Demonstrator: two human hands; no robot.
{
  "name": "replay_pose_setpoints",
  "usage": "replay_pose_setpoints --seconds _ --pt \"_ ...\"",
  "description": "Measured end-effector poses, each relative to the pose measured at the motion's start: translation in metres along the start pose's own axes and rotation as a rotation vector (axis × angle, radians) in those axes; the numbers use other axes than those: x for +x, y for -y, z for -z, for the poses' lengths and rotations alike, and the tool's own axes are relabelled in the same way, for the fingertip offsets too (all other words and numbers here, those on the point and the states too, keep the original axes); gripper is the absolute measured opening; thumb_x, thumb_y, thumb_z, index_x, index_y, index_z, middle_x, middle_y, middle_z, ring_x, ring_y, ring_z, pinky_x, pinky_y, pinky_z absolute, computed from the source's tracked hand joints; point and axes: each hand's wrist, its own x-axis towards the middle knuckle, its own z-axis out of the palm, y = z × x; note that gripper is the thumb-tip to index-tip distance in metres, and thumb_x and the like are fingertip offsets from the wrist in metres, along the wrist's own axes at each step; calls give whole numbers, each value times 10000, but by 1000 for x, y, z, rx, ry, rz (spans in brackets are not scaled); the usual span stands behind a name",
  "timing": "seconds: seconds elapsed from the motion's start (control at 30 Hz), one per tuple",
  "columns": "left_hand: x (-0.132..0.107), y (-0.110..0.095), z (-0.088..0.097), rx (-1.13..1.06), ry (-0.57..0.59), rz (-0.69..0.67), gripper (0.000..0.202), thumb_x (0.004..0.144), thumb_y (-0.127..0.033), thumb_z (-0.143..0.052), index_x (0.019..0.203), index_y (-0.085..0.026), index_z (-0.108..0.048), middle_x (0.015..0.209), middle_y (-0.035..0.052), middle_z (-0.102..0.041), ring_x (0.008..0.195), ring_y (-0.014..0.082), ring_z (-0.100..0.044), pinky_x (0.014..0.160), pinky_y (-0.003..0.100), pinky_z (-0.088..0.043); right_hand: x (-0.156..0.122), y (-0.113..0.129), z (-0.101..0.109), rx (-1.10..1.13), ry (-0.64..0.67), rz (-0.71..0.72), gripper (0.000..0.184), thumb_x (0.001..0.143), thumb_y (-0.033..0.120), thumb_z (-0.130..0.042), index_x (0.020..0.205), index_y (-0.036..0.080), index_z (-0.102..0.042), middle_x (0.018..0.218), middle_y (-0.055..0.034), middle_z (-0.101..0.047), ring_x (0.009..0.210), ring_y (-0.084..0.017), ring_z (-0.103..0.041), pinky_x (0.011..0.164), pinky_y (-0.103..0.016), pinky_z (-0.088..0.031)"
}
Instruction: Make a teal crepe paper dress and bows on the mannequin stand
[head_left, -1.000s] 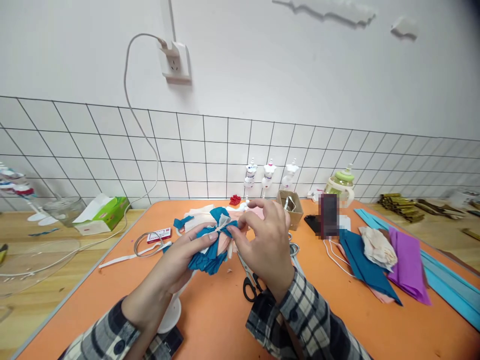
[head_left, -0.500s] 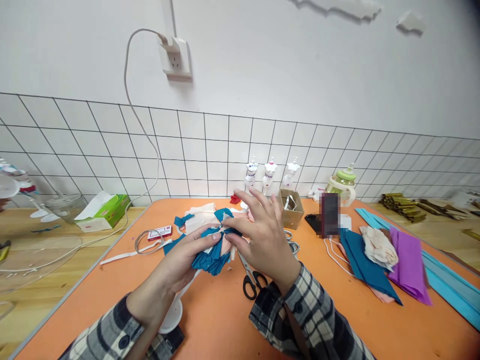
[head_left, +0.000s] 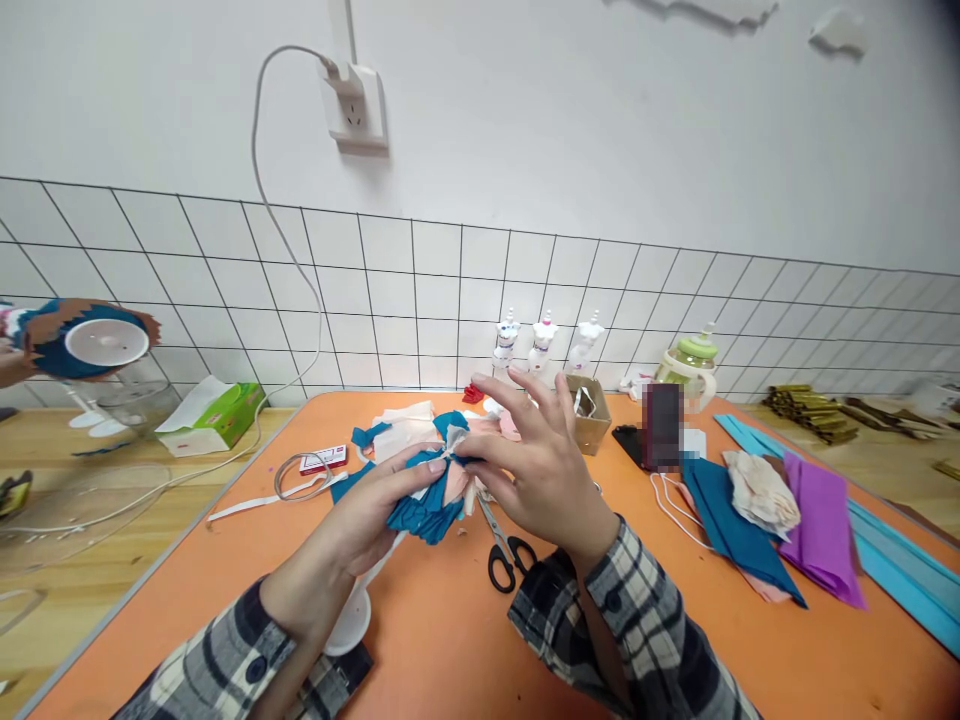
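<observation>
My left hand [head_left: 375, 505] grips a bunch of pleated teal and pale pink paper [head_left: 424, 510] above the orange table [head_left: 450, 640]. My right hand [head_left: 540, 470] pinches the top of the same bunch between thumb and forefinger, with the other fingers spread upward. Black-handled scissors [head_left: 504, 545] lie on the table just below my right hand. More teal and cream paper scraps [head_left: 401, 430] lie behind the bunch.
A stack of teal, cream and purple paper [head_left: 772, 515] lies at the right. A small cardboard box [head_left: 589, 415], three small white mannequin figures [head_left: 544, 340], a green-lidded cup [head_left: 686, 365], a tissue box [head_left: 214, 415] and a white cable [head_left: 300, 485] stand around. A white round base [head_left: 349, 620] sits by my left wrist.
My right hand's fingers have opened and spread upward while thumb and forefinger stay on the paper bunch. At the far left a teal and brown paper piece on a white stand has come into view.
</observation>
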Motion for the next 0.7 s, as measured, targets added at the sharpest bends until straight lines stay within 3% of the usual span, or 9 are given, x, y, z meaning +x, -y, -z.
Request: replay_pose_setpoints --seconds 0.2,0.37,0.53,0.63,0.7 --pt "-1 -1 -4 33 30 41 311 734 -315 -812 1006 -214 -701 940 48 -727 867 206 -681 759 270 -528 -1 -1 3 -50 62 37 140 943 262 -575 928 315 -704 1440 54 -534 1382 -266 -376 1179 -630 -114" --pt "-1 3 -6 76 4 21 307 738 -320 -814 992 -208 -685 918 46 -727 812 194 -676 717 272 -518 -1 -3 2 -75 98 53 186 937 178 -551 934 289 -700 1401 33 -572 1361 -259 -403 1172 -608 -173" --pt "0 5 -3 69 33 5 301 771 -328 -786 1009 -185 -671 852 48 -708 769 187 -660 703 279 -510 0 -5 1 26 129 14 150 907 253 -606 1009 294 -708 1370 13 -592 1325 -279 -440 1154 -599 -217" --pt "1 2 -1 52 -2 -30 280 779 -312 -779 997 -176 -667 822 37 -687 760 177 -649 683 257 -497 2 -5 2 134 43 -8 236 910 280 -605 1135 274 -676 1324 -35 -617 1243 -255 -510 1082 -507 -359" --pt "2 -1 1 40 -33 -88 253 789 -320 -766 970 -172 -669 790 24 -670 703 160 -628 628 242 -480 2 -6 2 180 -28 -121 189 920 297 -581 1057 229 -694 1096 -63 -697 1029 -219 -611 900 -393 -480"
